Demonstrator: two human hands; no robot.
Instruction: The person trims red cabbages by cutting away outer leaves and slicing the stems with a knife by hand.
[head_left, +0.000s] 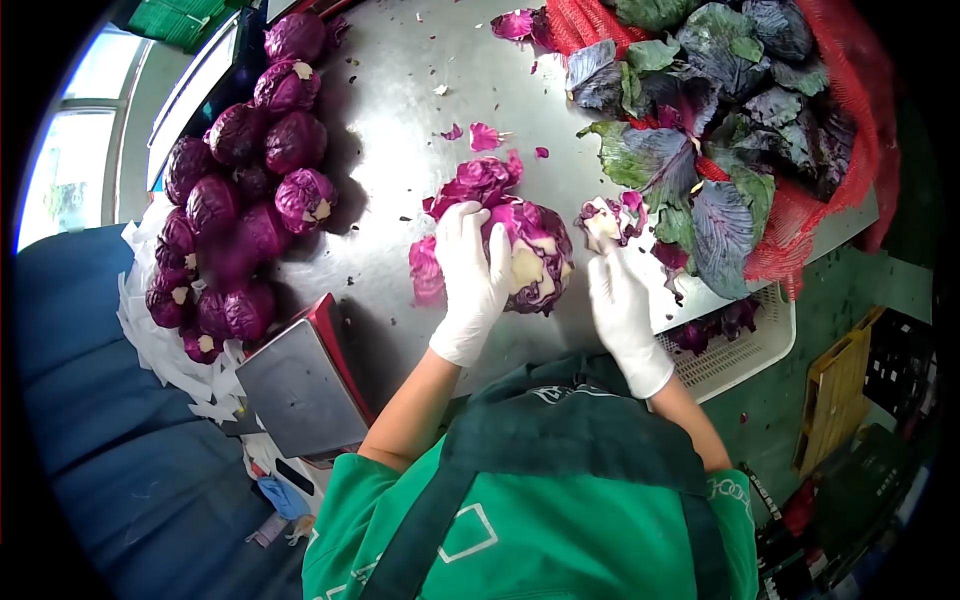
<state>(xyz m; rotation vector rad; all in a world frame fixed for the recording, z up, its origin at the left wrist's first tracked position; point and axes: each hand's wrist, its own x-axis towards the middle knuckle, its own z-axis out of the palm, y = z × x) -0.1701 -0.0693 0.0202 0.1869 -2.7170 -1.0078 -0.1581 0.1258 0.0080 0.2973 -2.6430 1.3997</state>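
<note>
On the metal table (385, 120) lies a red cabbage (548, 240) with its pale cut stem end facing up and right. My left hand (472, 265), in a white glove, rests on the left side of this cabbage, thumb apart from the fingers. Loose purple leaves (428, 275) lie beside and behind that hand. To the right, my gloved right hand (615, 285) has its fingertips at a cut-off stem piece (605, 222) with torn leaf bits; whether it grips the piece cannot be made out.
Several trimmed red cabbages (238, 133) are heaped at the left. Dark outer leaves (722, 225) spill from a red mesh bag (870, 120) at the right. A white basket (775, 330) sits below the table's right edge; a grey box-like object (305, 390) stands front left.
</note>
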